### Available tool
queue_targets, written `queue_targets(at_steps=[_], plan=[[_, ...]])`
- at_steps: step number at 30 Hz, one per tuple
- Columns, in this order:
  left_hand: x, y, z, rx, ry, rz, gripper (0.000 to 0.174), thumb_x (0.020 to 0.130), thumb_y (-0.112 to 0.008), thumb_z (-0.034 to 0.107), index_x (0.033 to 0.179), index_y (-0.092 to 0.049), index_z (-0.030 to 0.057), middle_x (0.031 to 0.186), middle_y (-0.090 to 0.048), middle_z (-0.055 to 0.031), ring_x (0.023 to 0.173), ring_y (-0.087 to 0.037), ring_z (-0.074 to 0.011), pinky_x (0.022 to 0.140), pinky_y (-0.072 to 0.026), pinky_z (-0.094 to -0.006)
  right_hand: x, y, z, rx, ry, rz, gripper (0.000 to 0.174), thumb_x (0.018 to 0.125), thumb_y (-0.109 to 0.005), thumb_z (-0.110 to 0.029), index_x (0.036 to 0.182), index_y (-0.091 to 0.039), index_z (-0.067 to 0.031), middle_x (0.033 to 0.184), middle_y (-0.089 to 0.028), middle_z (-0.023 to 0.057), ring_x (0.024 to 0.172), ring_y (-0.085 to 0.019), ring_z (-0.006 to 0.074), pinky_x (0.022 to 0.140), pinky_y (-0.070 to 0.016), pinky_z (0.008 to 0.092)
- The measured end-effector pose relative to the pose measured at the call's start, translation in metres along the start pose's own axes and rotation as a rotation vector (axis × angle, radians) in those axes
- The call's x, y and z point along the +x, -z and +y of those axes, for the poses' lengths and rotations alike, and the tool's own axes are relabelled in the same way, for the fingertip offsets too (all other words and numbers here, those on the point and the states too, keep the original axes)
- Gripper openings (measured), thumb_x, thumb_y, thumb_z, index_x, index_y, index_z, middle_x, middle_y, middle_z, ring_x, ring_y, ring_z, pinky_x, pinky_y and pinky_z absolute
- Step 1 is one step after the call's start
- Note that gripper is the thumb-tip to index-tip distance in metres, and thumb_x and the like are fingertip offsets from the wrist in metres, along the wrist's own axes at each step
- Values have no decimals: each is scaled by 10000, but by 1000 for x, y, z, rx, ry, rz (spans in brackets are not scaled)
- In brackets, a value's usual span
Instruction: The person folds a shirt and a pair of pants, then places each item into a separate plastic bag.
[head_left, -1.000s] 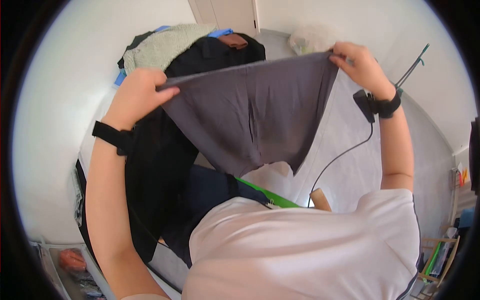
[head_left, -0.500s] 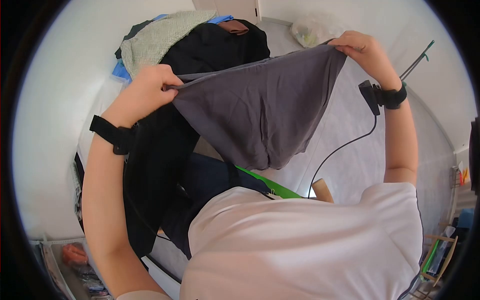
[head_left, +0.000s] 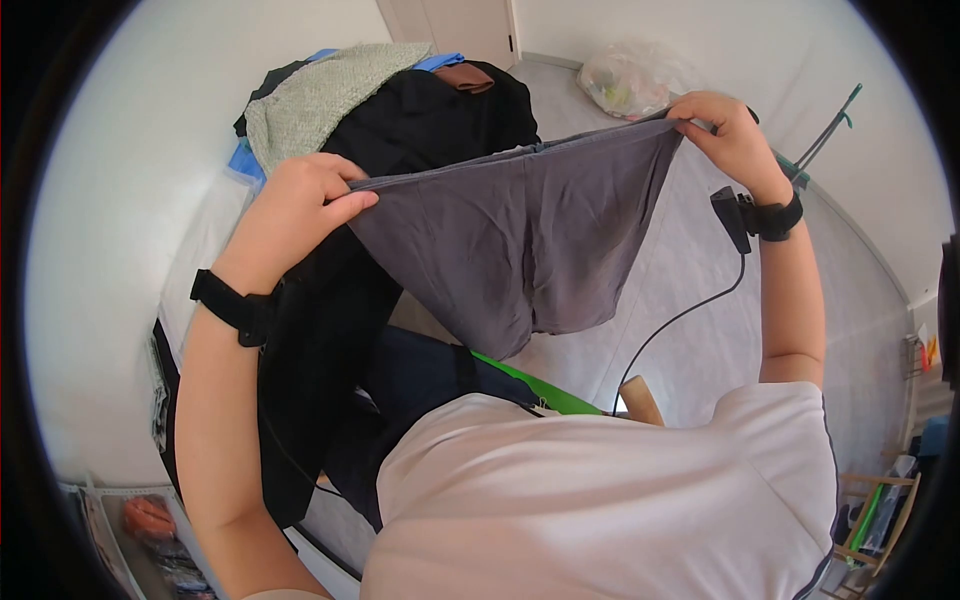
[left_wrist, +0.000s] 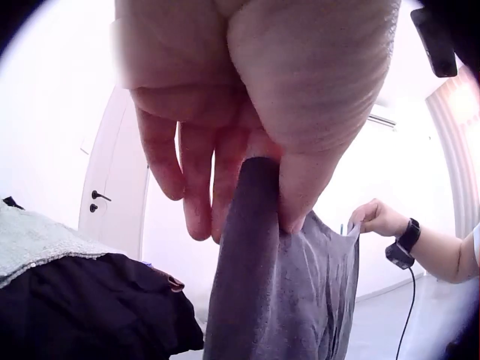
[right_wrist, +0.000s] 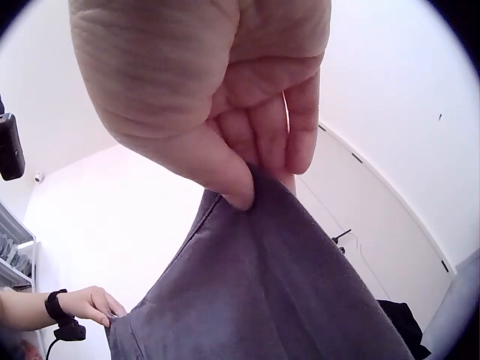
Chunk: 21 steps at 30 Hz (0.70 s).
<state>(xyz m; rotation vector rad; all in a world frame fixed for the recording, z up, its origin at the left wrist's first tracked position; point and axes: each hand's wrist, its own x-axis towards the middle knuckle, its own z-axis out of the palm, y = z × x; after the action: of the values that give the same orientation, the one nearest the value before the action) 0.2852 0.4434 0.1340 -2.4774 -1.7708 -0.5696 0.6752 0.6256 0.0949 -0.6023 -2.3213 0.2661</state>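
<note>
Grey shorts (head_left: 450,245) hang in front of me, their upper edge stretched between my hands and a creased middle line running down. My left hand (head_left: 290,215) pinches the upper left corner. In the left wrist view the cloth (left_wrist: 244,247) passes between the thumb and the fingers. At the opposite corner, slightly higher, my right hand (head_left: 728,140) grips the edge. The right wrist view shows the thumb pressing the grey fabric (right_wrist: 262,262) against curled fingers. Below the hands the shorts dangle loose with wrinkles.
Behind the shorts lies a heap of clothes, with a black garment (head_left: 430,120) and a pale green knit (head_left: 310,100). A clear plastic bag (head_left: 625,80) sits on the floor near the wall. A cable (head_left: 685,300) hangs from the right wrist camera.
The shorts have swung and their lower edge has shifted, the gap at the bottom seen earlier now closed over. Both hands dipped slightly in view over the last half second, keeping hold of the corners.
</note>
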Motion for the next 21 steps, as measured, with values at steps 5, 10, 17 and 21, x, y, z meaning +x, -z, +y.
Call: queue_targets(at_steps=[5,10,17,21], plan=[[-1,15,17,-91,246,-59,252,742,-685,132,649,-542,-54,635,-543,-67,638,-512,-167,599,-394,-265,1,0,1,7,-38,19,158,776,-555,65,910,-618,11,860,-640,71,806,-591,179,741,-470,290],[0,14,13,-472,404,67,108,768,-671,79,793,-584,20,724,-562,13,705,-511,-80,649,-409,-214,0,-1,8,109,-103,7,166,790,-516,67,916,-606,10,859,-632,48,821,-579,140,751,-468,277],[2,12,22,-634,484,49,191,789,-658,87,944,-596,-6,833,-614,-20,787,-544,-93,733,-418,-220,3,-4,11,373,-192,98,142,811,-427,20,890,-544,3,814,-550,-20,764,-505,78,708,-419,229],[-5,11,11,-740,468,122,134,796,-676,112,857,-623,5,828,-613,-9,766,-544,-73,733,-427,-225,5,-19,3,967,-299,149,167,799,-394,5,891,-530,-25,851,-534,-16,783,-478,72,700,-382,212]])
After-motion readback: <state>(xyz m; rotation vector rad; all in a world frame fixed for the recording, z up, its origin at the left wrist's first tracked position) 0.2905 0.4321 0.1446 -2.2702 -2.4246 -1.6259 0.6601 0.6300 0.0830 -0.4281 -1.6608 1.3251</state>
